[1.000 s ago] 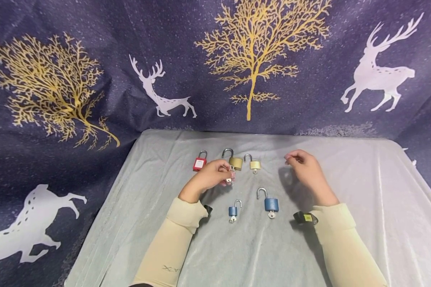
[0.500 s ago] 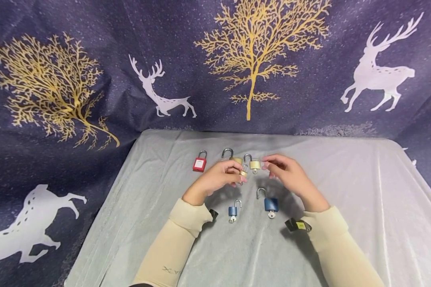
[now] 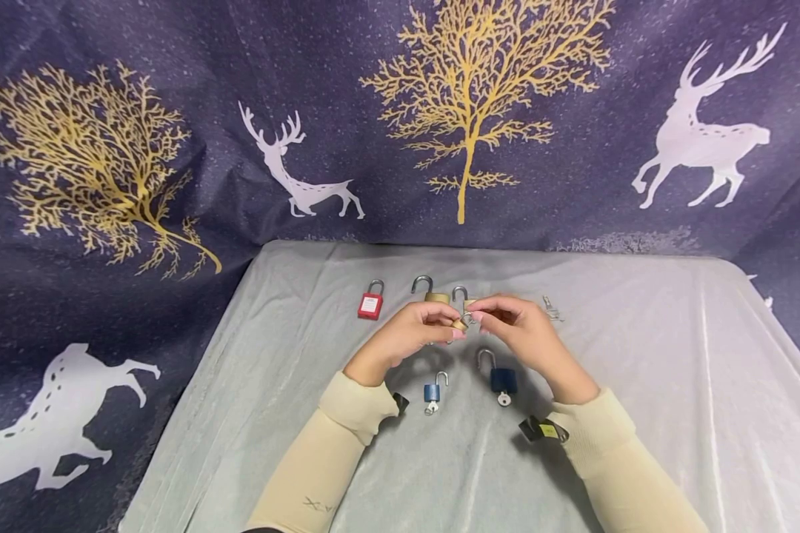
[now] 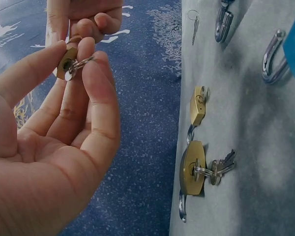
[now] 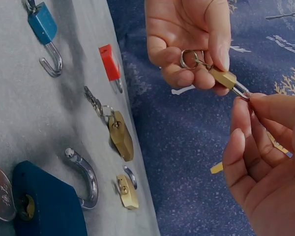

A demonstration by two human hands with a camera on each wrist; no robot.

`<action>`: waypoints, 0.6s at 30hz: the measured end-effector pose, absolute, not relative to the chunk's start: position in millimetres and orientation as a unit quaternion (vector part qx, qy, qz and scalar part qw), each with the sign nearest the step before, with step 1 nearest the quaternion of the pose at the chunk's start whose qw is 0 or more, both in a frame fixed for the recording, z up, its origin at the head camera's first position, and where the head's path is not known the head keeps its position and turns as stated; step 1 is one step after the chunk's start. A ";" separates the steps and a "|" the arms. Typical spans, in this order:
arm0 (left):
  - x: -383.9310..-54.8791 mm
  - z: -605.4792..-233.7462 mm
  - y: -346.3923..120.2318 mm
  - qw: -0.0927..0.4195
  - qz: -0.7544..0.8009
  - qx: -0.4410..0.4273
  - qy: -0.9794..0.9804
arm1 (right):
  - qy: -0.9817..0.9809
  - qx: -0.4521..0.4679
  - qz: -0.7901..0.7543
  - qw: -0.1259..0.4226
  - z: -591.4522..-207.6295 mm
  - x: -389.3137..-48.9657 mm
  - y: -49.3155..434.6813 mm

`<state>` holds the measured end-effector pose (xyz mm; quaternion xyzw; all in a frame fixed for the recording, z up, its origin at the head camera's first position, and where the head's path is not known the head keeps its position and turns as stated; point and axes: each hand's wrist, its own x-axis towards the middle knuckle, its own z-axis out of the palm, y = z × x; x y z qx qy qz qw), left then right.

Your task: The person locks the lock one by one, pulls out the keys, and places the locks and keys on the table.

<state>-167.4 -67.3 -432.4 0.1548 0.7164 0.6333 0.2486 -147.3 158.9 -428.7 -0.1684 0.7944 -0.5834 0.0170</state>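
A small brass padlock [image 5: 222,77] is pinched between the thumb and fingers of my left hand [image 3: 403,337], raised over the table. Its keys and a ring [image 5: 189,59] dangle from the keyhole side, against the left fingers. My right hand [image 3: 523,333] pinches the end of the steel shackle [image 5: 241,91] with thumb and forefinger. Just behind the hands lie a large brass padlock [image 3: 438,297] and a medium brass one [image 5: 128,192], both with their shackles open and keys in them. The right fingers partly cover the medium one in the head view.
A red padlock [image 3: 370,305] lies at the back left. Nearer me are a small blue padlock [image 3: 432,392] and a larger blue one [image 3: 504,380], both unlocked with keys. Loose keys [image 3: 552,309] lie right of the right hand on the grey cloth [image 3: 640,385].
My left hand has moved slightly right and turned the small padlock so its shackle points rightward. The right hand has come left to pinch that shackle, uncovering the loose keys.
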 end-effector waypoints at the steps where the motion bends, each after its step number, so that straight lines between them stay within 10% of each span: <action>1: -167.5 -432.9 -67.1 0.246 0.635 0.153 0.716 | 0.796 -0.164 -0.583 0.017 -428.0 -146.5 158.3; 18: -165.7 -429.5 -62.7 0.217 0.705 0.144 0.660 | 0.782 -0.151 -0.603 -0.051 -431.8 -144.1 150.1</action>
